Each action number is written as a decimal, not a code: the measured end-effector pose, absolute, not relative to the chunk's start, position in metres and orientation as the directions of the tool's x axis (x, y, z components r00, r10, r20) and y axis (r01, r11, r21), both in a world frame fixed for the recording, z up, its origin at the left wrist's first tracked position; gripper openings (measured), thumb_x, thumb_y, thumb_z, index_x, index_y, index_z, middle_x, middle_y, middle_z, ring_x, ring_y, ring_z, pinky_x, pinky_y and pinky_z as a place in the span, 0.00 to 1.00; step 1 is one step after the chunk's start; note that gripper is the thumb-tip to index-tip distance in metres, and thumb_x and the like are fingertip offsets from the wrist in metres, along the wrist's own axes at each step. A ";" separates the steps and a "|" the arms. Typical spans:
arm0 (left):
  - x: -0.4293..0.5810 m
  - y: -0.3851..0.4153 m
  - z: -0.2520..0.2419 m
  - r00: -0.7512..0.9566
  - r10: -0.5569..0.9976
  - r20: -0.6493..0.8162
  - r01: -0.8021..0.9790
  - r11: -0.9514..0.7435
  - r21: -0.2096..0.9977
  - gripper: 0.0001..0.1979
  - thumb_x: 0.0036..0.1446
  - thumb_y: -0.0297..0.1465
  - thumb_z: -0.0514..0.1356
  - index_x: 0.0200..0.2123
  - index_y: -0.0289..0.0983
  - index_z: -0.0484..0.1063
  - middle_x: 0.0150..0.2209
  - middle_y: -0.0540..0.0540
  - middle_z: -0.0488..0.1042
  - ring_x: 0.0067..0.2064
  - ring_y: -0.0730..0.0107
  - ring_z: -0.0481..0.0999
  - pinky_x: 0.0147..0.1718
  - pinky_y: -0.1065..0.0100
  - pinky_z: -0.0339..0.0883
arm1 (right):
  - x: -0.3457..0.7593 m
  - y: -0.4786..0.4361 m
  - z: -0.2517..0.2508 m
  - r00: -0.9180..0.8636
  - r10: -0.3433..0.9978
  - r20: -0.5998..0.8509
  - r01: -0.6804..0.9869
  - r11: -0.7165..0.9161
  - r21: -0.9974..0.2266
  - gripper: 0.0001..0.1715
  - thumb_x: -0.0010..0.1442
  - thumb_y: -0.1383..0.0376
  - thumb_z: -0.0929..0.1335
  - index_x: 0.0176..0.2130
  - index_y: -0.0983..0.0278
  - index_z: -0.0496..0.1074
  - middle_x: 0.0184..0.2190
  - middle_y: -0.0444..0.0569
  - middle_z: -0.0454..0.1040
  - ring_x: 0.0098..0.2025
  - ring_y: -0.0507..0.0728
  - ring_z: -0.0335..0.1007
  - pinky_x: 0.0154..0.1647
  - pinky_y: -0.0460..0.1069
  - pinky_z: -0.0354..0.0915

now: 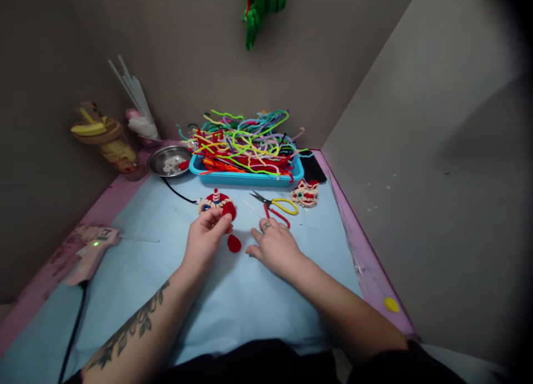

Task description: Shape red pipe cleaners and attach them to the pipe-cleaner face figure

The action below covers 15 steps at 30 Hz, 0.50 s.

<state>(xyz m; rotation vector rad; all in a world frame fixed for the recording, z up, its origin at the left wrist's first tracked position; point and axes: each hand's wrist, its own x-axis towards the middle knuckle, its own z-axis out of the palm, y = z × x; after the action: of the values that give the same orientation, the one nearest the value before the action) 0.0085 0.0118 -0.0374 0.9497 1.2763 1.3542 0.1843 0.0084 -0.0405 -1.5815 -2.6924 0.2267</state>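
Note:
Between the thumb and fingers of my left hand (208,228) is a flat, rounded red fuzzy piece (229,209). A similar teardrop-shaped red piece (234,243) lies on the blue cloth between my hands. My right hand (275,244) is palm down with its thumb and fingers apart, its fingertips beside the scissors (284,206), which have one yellow and one red handle. A thin whitish stick (251,209) lies by the scissors. Behind my left hand is a red, cream and blue pipe-cleaner figure (215,199), partly covered by that hand.
A blue tray (245,177) heaped with colourful pipe cleaners stands at the back. Left of it are a metal bowl (156,164) and a lidded cup (119,150). A pink glue gun (94,256) lies left; another figure (305,194) and a black phone-like slab (313,167) are right.

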 end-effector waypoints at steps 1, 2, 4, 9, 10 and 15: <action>0.009 0.012 -0.037 -0.186 0.978 -0.092 -0.148 0.065 0.987 0.12 0.48 0.37 0.67 0.31 0.35 0.74 0.27 0.51 0.73 0.27 0.75 0.71 0.30 0.71 0.67 | 0.187 0.009 -0.040 -0.508 0.859 -0.067 0.856 0.496 -0.144 0.26 0.59 0.49 0.66 0.45 0.65 0.77 0.46 0.60 0.71 0.51 0.67 0.64 0.48 0.57 0.63; 0.009 0.012 -0.037 -0.186 0.978 -0.095 -0.155 0.066 0.986 0.12 0.48 0.37 0.68 0.31 0.35 0.73 0.27 0.51 0.72 0.27 0.75 0.71 0.30 0.72 0.67 | 0.190 0.010 -0.039 -0.524 0.849 -0.064 0.845 0.508 -0.167 0.23 0.59 0.49 0.66 0.41 0.64 0.79 0.45 0.59 0.72 0.50 0.66 0.65 0.47 0.56 0.63; 0.008 0.013 -0.038 -0.183 0.977 -0.109 -0.186 0.075 0.980 0.12 0.47 0.37 0.68 0.30 0.35 0.73 0.26 0.52 0.72 0.26 0.76 0.70 0.30 0.72 0.66 | 0.197 0.013 -0.039 -0.536 0.844 -0.014 0.818 0.516 -0.255 0.20 0.59 0.51 0.67 0.33 0.62 0.81 0.41 0.56 0.73 0.45 0.63 0.67 0.44 0.55 0.64; 0.009 0.012 -0.041 -0.134 0.977 -0.168 -0.243 0.132 0.961 0.13 0.46 0.36 0.68 0.30 0.35 0.72 0.25 0.52 0.72 0.26 0.77 0.70 0.28 0.73 0.66 | 0.212 0.020 -0.041 -0.273 0.905 0.328 0.641 0.425 -0.640 0.07 0.60 0.64 0.68 0.31 0.63 0.74 0.33 0.49 0.72 0.38 0.56 0.68 0.41 0.50 0.64; 0.010 0.011 -0.041 -0.114 0.979 -0.169 -0.232 0.139 0.963 0.12 0.47 0.36 0.68 0.30 0.35 0.72 0.25 0.52 0.72 0.25 0.77 0.70 0.28 0.74 0.65 | 0.213 0.021 -0.041 -0.190 0.913 0.361 0.589 0.401 -0.702 0.04 0.59 0.66 0.68 0.31 0.63 0.72 0.32 0.47 0.71 0.36 0.55 0.67 0.39 0.49 0.64; 0.014 0.003 -0.038 -0.025 0.991 -0.135 -0.096 0.132 0.987 0.11 0.50 0.37 0.65 0.32 0.35 0.73 0.22 0.52 0.72 0.24 0.76 0.69 0.25 0.74 0.65 | 0.212 0.016 -0.038 -0.081 0.938 0.337 0.397 0.340 -0.852 0.15 0.60 0.63 0.66 0.23 0.63 0.65 0.21 0.42 0.65 0.25 0.52 0.61 0.28 0.47 0.59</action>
<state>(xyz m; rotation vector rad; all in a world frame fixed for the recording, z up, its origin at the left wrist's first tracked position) 0.0143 0.0028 -0.0375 1.0268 1.2225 1.1761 0.2120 0.0164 -0.0378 -1.2156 -1.6587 0.7171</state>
